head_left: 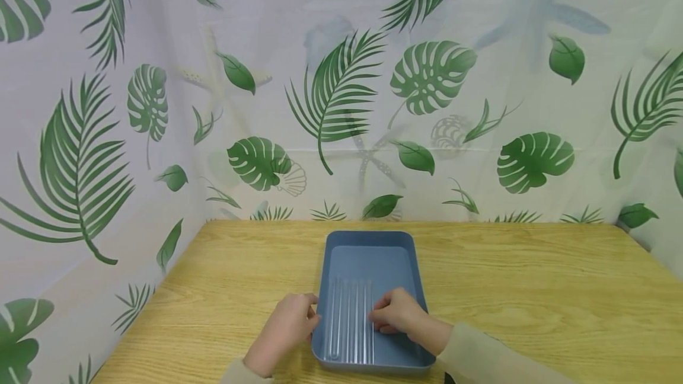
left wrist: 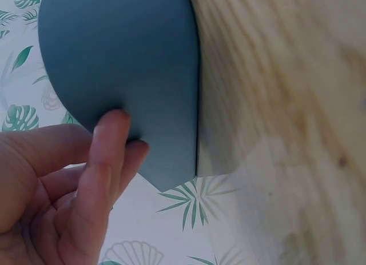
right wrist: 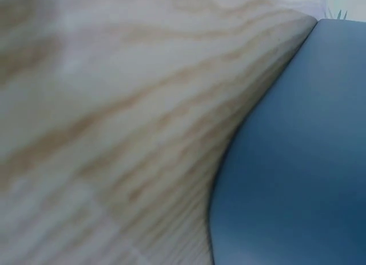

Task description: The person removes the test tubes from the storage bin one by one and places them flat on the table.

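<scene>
A blue rectangular tray (head_left: pixel 397 253) lies on the wooden table. In its left half, several clear test tubes (head_left: pixel 349 319) lie side by side, lengthwise; one shows a rounded near end. My left hand (head_left: pixel 288 322) holds the tray's left wall; the left wrist view shows fingertips (left wrist: pixel 114 128) against the outer face and the thumb passing behind the rim. Over the tray, my right hand (head_left: pixel 400 313) pinches the rightmost tube of the row between thumb and fingers. The right wrist view shows only the tray's outer side (right wrist: pixel 297 162) and the table, not the hand.
Wood-grain table (head_left: pixel 533 289) extends to both sides of the tray. A white cloth printed with green leaves (head_left: pixel 341 182) hangs along the back and the left side. A small dark object (head_left: pixel 449 378) shows below the right sleeve at the bottom edge.
</scene>
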Demonstrator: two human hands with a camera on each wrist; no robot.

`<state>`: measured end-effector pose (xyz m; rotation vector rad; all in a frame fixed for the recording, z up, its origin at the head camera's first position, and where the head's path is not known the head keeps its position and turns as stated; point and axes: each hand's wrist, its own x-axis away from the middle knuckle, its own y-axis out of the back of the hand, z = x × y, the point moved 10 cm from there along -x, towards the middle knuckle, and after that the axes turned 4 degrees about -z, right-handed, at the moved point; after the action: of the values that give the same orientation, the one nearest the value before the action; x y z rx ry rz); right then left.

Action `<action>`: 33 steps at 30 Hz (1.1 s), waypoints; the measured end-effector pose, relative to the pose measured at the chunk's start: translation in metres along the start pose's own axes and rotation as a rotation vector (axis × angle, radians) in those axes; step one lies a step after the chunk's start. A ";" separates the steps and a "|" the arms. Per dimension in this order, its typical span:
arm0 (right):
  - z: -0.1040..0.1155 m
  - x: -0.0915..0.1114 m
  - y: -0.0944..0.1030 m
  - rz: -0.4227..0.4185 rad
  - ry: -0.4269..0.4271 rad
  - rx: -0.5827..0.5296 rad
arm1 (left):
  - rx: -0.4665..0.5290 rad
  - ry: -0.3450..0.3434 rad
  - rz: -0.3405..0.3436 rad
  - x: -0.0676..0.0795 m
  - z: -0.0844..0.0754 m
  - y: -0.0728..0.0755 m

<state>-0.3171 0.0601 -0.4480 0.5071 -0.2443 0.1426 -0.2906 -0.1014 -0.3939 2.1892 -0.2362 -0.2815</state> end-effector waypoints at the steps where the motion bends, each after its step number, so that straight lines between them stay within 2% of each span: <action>1: 0.000 0.000 0.000 -0.002 -0.002 -0.003 | -0.001 0.000 -0.002 0.000 0.000 0.000; 9: -0.001 0.000 0.001 -0.019 -0.022 0.004 | -0.007 -0.009 -0.002 0.001 -0.002 0.000; 33: 0.001 -0.003 0.000 -0.051 0.019 0.078 | -0.013 -0.015 -0.006 0.001 -0.003 0.001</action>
<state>-0.3207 0.0596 -0.4480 0.5890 -0.2070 0.1073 -0.2892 -0.0999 -0.3919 2.1757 -0.2352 -0.3022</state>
